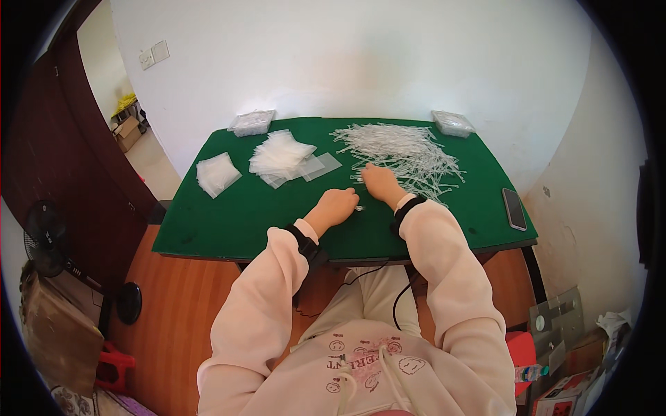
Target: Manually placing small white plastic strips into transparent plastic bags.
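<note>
A loose heap of thin clear plastic sticks (399, 144) with small looped ends lies spread on the green-covered table (277, 225). At the heap's near left edge, the fingers of my right hand (381, 184) are closed on a clear stick; how many they pinch is hidden. My left hand (336, 208), lower and to the left, is curled round a small bunch of sticks, whose ends (359, 208) poke out beside the fingers. Left of the heap lies a fanned pile of clear plastic bags (279, 156), with a loose bag (322, 166) at its right side.
A smaller stack of bags (218, 173) lies at the left. Filled clear packs stand at the back left (252, 123) and back right (453, 123), near the white wall. A phone (514, 209) rests by the right edge. A black fan (47, 239) stands on the left.
</note>
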The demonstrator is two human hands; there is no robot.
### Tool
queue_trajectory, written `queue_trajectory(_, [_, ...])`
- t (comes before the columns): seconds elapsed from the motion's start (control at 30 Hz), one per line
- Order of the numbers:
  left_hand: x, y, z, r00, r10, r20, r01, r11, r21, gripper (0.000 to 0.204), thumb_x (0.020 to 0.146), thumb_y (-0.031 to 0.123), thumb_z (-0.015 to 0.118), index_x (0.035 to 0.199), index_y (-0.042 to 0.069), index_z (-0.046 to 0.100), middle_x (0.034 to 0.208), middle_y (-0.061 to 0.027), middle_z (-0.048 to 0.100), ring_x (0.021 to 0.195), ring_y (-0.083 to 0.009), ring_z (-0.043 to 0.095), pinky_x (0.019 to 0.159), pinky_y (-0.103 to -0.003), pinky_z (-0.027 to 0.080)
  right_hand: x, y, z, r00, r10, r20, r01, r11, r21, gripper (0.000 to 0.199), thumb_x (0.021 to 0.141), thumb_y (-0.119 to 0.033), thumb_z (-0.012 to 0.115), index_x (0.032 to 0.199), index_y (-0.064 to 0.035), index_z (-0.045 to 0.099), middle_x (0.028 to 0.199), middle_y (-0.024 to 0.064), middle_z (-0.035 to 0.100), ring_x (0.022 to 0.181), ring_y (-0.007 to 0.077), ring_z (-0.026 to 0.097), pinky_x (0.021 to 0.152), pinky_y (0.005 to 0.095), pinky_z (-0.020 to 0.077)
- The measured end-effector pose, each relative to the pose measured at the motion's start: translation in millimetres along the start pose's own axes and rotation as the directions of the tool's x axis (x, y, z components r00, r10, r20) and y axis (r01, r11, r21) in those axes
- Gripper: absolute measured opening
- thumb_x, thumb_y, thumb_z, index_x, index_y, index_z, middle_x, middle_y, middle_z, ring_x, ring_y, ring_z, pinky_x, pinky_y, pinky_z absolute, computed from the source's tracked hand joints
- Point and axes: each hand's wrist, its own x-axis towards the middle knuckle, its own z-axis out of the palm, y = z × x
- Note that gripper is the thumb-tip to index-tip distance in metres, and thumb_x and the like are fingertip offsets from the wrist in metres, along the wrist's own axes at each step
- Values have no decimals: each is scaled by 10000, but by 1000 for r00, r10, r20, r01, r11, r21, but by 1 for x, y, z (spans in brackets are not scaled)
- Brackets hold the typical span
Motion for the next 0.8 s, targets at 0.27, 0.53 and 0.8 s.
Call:
queue_trajectory(0.27, [-3,-38,-6,887,-438,-146,227,689,-688,187,871,192,463,828,33,550,726,-89,614,683,-219,581,616,-339,442,1,8,-10,972,219,89,-171,388,905,68,813,-45,478,871,-44,514,848,116,598,515,161,512,441,287,388])
queue_trajectory(0.53, [-7,-56,-4,804,-582,121,298,220,-929,223,904,214,414,894,35,546,745,-18,594,682,-100,483,627,-255,391,7,-40,-43,907,147,394,-292,-454,842,34,841,-58,486,847,-53,519,806,62,588,434,37,317,383,178,242])
queue_trajectory(0.8, [2,-66,12,819,-569,72,160,107,-981,186,920,203,410,925,49,514,783,-23,568,673,-95,472,630,-233,391,20,-51,6,881,219,419,-278,-478,833,78,858,-120,500,812,-61,521,721,15,518,445,60,363,402,203,288])
